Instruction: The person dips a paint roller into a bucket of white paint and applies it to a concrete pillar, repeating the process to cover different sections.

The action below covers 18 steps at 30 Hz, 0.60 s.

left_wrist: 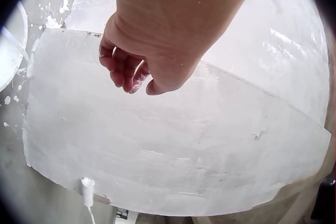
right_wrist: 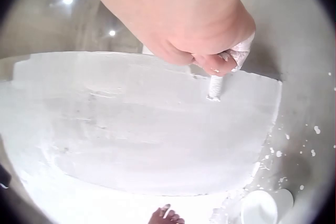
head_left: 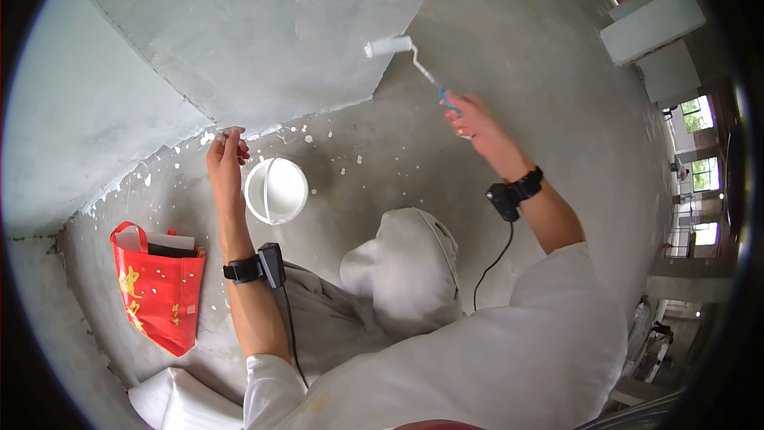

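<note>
My right hand [head_left: 477, 123] grips the blue handle of a paint roller [head_left: 390, 46], held up and out to the right. Its white sleeve overlaps the edge of the wall panel [head_left: 278, 24] in the head view. In the right wrist view, the curled fingers of that hand hide the handle and only the roller's white end [right_wrist: 214, 88] shows below them. My left hand [head_left: 229, 150] hangs in front of the wall's lower edge with loosely bent fingers and holds nothing; white marks show on its fingertips. Just right of it stands a white bucket [head_left: 302, 191] with its handle across the top.
A red bag [head_left: 163, 291] with things sticking out of its top stands on the left of the floor. Below it lies a white wrapped bundle [head_left: 187, 398]. White paint spots [head_left: 309, 138] dot the floor along the wall. Cables hang from both wrist cameras.
</note>
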Tool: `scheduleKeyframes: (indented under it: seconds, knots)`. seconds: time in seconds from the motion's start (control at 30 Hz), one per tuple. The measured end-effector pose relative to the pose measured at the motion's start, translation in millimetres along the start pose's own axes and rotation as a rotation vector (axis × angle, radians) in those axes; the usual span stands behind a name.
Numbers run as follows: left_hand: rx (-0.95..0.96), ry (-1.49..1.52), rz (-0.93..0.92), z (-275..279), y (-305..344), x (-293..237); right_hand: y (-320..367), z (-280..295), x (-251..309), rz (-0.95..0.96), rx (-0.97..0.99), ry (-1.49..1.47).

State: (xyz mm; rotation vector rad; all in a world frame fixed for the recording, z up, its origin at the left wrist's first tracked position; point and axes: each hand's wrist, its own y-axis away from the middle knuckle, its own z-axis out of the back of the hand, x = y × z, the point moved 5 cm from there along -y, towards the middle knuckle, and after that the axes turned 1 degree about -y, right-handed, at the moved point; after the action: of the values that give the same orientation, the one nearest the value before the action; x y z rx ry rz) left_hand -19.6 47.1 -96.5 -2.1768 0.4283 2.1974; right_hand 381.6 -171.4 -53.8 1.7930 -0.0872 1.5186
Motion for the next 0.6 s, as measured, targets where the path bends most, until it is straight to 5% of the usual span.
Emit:
scheduleKeyframes:
  seconds: [0.2,0.6]
  knots:
    - [0.038,0.028,-0.024,-4,0,-1,39,-5,54,0.063,0.045,0.028]
    - [-0.027,-0.004,-0.003,8,7,-3,-36,-8,-30,-0.068,0.103,-0.027]
